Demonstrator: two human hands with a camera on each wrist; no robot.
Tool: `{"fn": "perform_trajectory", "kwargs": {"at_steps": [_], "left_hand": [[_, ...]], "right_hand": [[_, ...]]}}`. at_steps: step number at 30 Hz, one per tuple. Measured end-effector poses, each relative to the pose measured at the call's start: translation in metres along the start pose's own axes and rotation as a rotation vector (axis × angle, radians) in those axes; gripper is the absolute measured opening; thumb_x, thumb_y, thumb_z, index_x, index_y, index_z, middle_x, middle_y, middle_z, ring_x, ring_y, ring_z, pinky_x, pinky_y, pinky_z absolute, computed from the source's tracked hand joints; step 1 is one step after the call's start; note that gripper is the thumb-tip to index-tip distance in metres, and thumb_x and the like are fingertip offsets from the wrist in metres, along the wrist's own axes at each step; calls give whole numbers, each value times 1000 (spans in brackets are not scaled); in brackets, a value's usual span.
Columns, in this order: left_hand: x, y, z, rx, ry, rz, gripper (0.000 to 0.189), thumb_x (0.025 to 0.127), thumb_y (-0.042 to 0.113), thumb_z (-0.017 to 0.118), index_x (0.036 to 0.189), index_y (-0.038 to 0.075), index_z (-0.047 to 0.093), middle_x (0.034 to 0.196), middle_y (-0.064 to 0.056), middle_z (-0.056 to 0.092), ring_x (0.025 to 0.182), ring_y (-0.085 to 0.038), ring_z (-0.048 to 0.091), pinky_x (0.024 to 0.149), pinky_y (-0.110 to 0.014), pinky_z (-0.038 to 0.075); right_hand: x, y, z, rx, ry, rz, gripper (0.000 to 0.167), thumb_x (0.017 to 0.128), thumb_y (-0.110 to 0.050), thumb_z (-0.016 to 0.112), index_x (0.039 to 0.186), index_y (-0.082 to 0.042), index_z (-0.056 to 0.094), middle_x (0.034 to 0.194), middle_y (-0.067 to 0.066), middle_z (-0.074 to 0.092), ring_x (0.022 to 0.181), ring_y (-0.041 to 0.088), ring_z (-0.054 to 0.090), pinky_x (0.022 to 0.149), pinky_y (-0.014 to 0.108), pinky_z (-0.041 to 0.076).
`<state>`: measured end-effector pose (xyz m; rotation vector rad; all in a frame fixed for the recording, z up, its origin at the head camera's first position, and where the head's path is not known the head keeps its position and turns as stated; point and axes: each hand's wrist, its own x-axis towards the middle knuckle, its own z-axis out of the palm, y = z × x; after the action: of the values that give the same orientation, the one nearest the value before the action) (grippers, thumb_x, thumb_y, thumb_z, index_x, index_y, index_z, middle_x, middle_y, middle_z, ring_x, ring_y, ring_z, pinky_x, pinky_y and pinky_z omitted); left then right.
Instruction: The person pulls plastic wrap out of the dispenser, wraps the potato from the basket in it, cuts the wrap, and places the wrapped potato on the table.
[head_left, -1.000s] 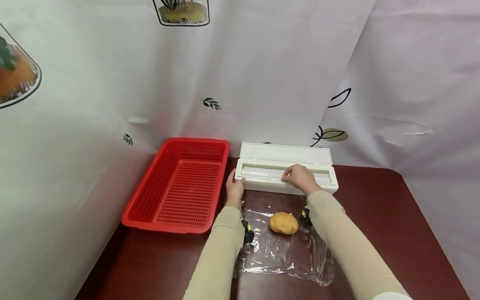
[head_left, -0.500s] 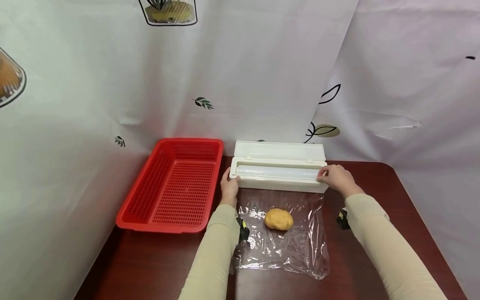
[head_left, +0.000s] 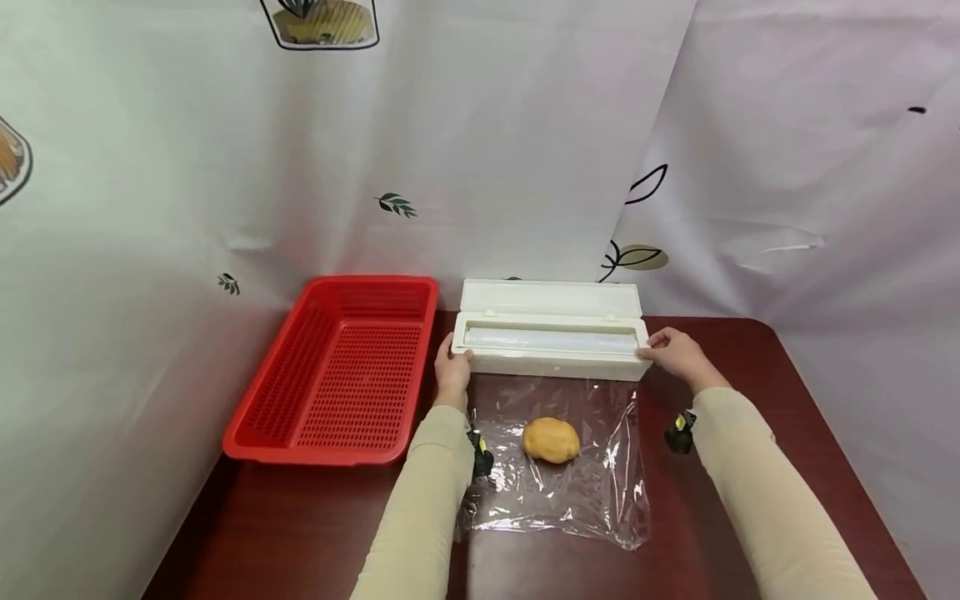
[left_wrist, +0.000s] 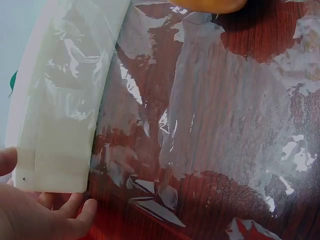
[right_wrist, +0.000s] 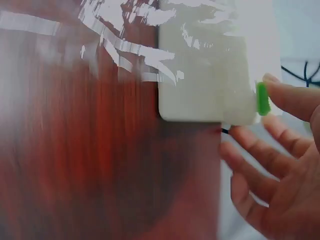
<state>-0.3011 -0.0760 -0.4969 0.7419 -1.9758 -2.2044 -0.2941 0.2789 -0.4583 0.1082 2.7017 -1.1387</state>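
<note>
A red basket (head_left: 358, 387) stood left of the white box (head_left: 555, 365). The left hand (head_left: 452, 372) gripped the box's left end. In front of the box lay clear film (head_left: 540, 504), with a yellow lump (head_left: 551, 440) upon it. At the box's right end, the right hand (head_left: 678, 355) pinched a green slider (right_wrist: 262, 99).

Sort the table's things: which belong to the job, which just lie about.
In the job:
white box, held by the left hand
green tab, touched by the right hand
clear film before the box
yellow lump amid the film, presumably

Lying about:
red basket, seemingly: untouched
</note>
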Motion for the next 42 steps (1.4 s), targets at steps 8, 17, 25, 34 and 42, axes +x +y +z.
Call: {"fn": "perform_trajectory", "kwargs": {"at_steps": [8,17,25,34,42], "left_hand": [[-1,4,-8,-81,-58,-107,62,83,0,54,141,13,39,145,-13,32,126,-31,31,101,-50,26],[-4,14,-11,-137,-47,-151,63,80,3,59,139,13,42,145,-11,33,128,-30,28,99,-53,23],[-4,17,-10,-144,-69,-169,59,84,8,56,141,14,39,147,-10,28,129,-29,25,100,-50,22],[26,-14,-7,-104,5,-52,52,86,15,55,137,19,43,136,-10,40,117,-24,39,90,-39,31],[-61,26,-3,299,-99,492,58,82,4,60,134,4,33,132,-18,35,121,-35,30,99,-48,29]], "right_hand": [[-17,33,12,470,9,98,58,95,-39,48,136,0,38,110,3,59,100,15,57,81,33,47],[-31,24,36,345,233,206,47,91,-41,54,111,1,48,97,11,48,90,23,48,70,30,40],[-21,13,46,383,221,310,56,80,-53,63,100,-4,45,88,6,41,74,17,40,62,30,36],[-26,18,43,518,157,288,48,83,-47,64,99,-8,42,90,4,44,76,15,45,65,29,42],[-39,25,30,512,160,251,42,81,-45,67,92,-11,47,82,-3,48,74,12,46,63,27,42]]}}
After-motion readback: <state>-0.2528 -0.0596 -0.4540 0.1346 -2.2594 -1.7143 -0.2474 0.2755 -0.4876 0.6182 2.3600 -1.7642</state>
